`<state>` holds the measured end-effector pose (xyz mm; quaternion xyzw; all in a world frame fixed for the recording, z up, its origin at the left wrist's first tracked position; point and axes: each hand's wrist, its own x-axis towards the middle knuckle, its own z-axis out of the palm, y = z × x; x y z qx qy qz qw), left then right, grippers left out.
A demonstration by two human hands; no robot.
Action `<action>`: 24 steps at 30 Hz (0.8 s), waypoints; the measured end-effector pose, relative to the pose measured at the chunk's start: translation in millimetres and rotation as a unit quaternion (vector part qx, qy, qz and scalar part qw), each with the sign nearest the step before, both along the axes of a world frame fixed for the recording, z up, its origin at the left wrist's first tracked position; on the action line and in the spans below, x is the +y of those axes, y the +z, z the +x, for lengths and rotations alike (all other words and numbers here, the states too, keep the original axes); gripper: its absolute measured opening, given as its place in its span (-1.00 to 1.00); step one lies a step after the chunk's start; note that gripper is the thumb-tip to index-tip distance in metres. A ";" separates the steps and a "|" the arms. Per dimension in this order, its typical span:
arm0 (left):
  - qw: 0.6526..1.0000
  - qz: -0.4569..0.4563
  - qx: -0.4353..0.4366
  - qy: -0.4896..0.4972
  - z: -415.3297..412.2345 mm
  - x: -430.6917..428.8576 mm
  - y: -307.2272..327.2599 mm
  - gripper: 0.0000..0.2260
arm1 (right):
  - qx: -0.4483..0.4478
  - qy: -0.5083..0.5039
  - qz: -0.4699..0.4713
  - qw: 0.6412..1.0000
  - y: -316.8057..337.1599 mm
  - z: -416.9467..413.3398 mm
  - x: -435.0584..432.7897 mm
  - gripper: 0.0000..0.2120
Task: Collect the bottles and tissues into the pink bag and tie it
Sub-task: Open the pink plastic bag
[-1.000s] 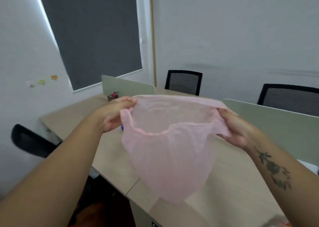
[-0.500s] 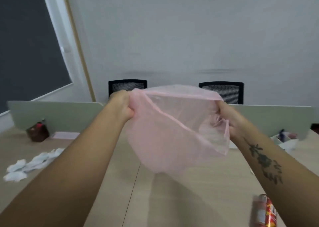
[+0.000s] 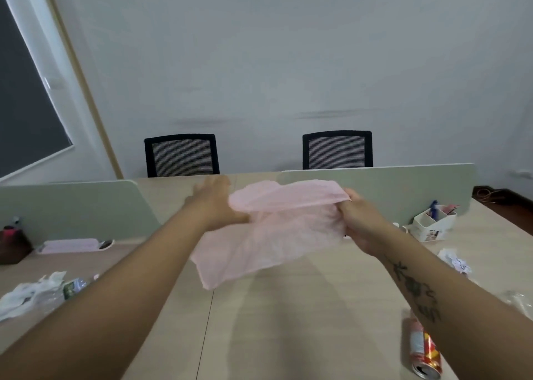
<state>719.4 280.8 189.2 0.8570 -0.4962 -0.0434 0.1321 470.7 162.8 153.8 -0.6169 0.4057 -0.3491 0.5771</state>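
The thin pink bag (image 3: 277,232) hangs above the middle of the wooden table (image 3: 302,316). My right hand (image 3: 357,221) grips the right end of its rim. My left hand (image 3: 215,203) is at the left end of the rim, blurred, fingers stretched forward, so its grip is unclear. The rim runs taut between both hands and the bag's bottom sags toward the lower left. A clear bottle with a green label (image 3: 72,287) lies among white tissues (image 3: 26,296) at the left. A crumpled tissue (image 3: 455,260) and a red can (image 3: 425,348) lie at the right.
Green dividers (image 3: 72,206) (image 3: 403,183) cross the table behind the bag. A white organizer (image 3: 432,223) stands at the right, a dark pen holder (image 3: 11,241) and a pink flat item (image 3: 69,245) at the left. Two black chairs (image 3: 181,154) (image 3: 337,150) stand beyond. Clear plastic (image 3: 519,301) lies at the right edge.
My view has swung right and down onto the table. The bag's mouth has flattened and the bag has dropped lower. My left hand's fingers have stretched out.
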 end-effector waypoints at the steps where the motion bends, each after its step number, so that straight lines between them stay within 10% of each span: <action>1: 1.000 0.001 -0.019 -0.022 -15.7 -3.4 -6.1 -0.10 | -0.005 0.001 0.003 1.000 1.3 3.9 0.7 -0.79; 6: 0.990 -0.117 -0.035 -0.068 -57.4 -33.9 -31.5 -0.87 | 0.096 0.001 -0.055 0.994 9.8 -4.1 -3.5 -0.80; 9: 0.962 -0.171 0.211 -0.037 -56.8 -43.5 -27.8 -0.78 | 0.246 0.015 -0.105 0.963 3.3 -29.3 -14.6 -0.74; 12: 0.953 -0.152 0.257 -0.042 -68.5 -46.4 -20.9 -0.74 | 0.293 -0.017 -0.044 0.955 -21.4 -46.1 -19.3 -0.80; 17: 0.926 -0.146 0.349 0.016 -81.0 -52.7 -28.5 -0.82 | 0.079 -0.047 0.302 0.949 -68.3 -56.8 -4.6 -0.80; 24: 0.744 -0.181 0.642 0.032 -67.3 -58.3 -6.7 -0.78 | -0.133 -0.148 0.289 0.936 -41.2 -50.9 -29.1 -0.67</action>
